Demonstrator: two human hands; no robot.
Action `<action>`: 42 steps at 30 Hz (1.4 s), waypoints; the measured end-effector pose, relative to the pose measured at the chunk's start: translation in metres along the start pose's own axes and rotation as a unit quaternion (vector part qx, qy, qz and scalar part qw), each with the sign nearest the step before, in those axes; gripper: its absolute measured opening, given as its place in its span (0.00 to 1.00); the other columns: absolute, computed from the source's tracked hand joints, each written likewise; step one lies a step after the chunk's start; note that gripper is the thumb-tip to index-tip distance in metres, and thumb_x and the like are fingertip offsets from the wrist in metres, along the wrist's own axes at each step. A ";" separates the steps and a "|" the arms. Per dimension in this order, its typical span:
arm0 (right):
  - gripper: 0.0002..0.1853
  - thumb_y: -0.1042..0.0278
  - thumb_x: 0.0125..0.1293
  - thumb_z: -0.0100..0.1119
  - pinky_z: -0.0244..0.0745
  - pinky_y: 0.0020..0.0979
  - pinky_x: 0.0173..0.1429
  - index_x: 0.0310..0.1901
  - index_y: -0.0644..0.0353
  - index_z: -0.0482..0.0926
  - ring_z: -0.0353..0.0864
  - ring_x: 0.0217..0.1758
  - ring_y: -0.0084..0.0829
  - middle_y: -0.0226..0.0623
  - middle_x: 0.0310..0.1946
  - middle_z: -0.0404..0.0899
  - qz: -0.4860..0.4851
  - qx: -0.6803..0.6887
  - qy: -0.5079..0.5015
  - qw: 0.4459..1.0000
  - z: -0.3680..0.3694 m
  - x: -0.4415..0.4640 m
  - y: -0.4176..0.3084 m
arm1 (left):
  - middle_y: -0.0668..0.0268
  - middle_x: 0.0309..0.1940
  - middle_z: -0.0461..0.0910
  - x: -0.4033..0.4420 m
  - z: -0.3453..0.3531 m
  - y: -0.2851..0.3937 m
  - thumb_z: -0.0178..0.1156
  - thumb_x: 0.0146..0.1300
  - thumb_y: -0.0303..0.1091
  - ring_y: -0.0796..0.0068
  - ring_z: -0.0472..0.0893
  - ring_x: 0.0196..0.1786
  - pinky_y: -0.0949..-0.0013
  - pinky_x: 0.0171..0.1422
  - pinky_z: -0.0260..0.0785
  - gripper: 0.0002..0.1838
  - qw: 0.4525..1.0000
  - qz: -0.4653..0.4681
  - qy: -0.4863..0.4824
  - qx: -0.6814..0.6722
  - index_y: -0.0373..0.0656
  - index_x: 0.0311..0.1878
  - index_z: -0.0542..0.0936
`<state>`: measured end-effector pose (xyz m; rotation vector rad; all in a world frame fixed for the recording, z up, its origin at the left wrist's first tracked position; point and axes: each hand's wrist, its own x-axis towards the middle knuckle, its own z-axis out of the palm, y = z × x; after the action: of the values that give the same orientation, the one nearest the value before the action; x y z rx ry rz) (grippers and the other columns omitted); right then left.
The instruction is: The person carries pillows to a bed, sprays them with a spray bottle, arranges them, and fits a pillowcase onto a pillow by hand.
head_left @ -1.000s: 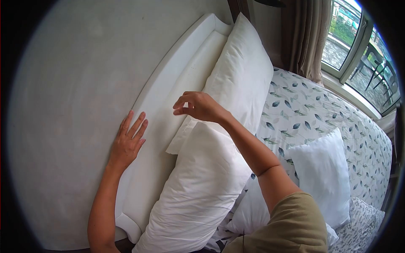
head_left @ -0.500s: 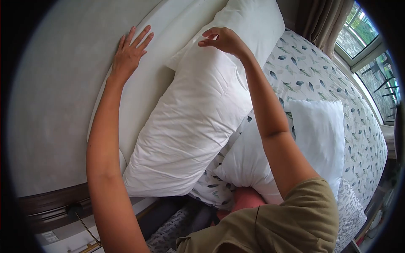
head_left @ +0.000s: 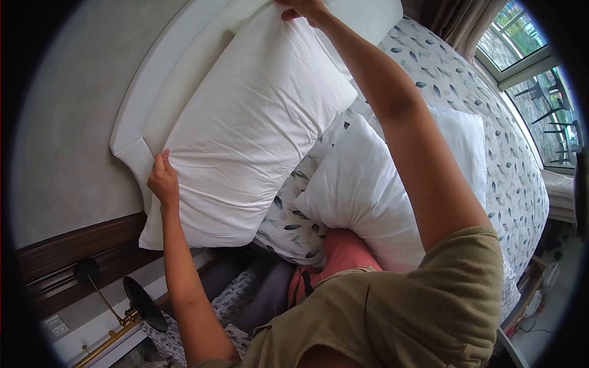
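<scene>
Pillow [head_left: 245,132], white and creased, lies slantwise over the left part of the bed [head_left: 518,159], its long axis running from near left to far right, alongside the white headboard [head_left: 146,86]. Both hands are at its border, one on the left edge and one at the far end, so most of its bulk lies to the right of the left hand [head_left: 164,183] and nearer than the right hand [head_left: 308,8].

The left hand is the closer one to the near end. Its fingers are drawn in and appear to pinch the left edge, with creases running away from that spot. The right hand reaches to the far corner and is partly cut off by the frame; its fingers are curled and only slightly parted over the cloth, but I cannot tell whether they grip it.

To the right, apart from both hands, a white cushion [head_left: 350,178] rests on the leaf-patterned sheet [head_left: 485,80], with another pale cushion [head_left: 463,132] behind the right forearm. A second pillow [head_left: 375,21] lies beyond at the far end. A black wall lamp [head_left: 144,305] stands at the near left, beside the left forearm.
</scene>
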<state>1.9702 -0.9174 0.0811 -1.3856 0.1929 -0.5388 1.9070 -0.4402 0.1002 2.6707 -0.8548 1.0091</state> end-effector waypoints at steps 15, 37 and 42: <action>0.14 0.59 0.58 0.63 0.73 0.34 0.28 0.30 0.63 0.78 0.75 0.25 0.27 0.40 0.22 0.77 0.003 -0.328 -0.058 0.943 -0.033 -0.053 0.062 | 0.58 0.18 0.77 -0.033 0.029 -0.009 0.44 0.68 0.50 0.51 0.76 0.23 0.55 0.23 0.63 0.19 0.996 -0.063 -0.046 0.053 0.47 0.30 0.74; 0.52 0.34 0.36 0.69 0.51 0.52 0.64 0.59 0.63 0.64 0.73 0.54 0.48 0.49 0.47 0.76 0.353 -0.592 0.103 0.717 -0.205 -0.632 0.004 | 0.59 0.43 0.71 -0.153 -0.135 0.048 0.58 0.61 0.37 0.59 0.69 0.50 0.58 0.56 0.59 0.14 0.994 0.090 -0.030 -0.059 0.41 0.47 0.76; 0.23 0.48 0.44 0.70 0.72 0.36 0.45 0.34 0.59 0.81 0.80 0.37 0.38 0.41 0.31 0.81 0.254 -0.393 0.398 0.789 -0.147 -0.620 -0.075 | 0.57 0.44 0.71 -0.188 -0.186 0.094 0.58 0.60 0.34 0.58 0.69 0.51 0.57 0.57 0.59 0.13 0.974 0.098 -0.093 -0.182 0.39 0.47 0.75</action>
<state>1.3514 -0.7626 0.0136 -1.7169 1.5911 -0.5772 1.6355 -0.3692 0.1149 2.4246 -1.2289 0.5704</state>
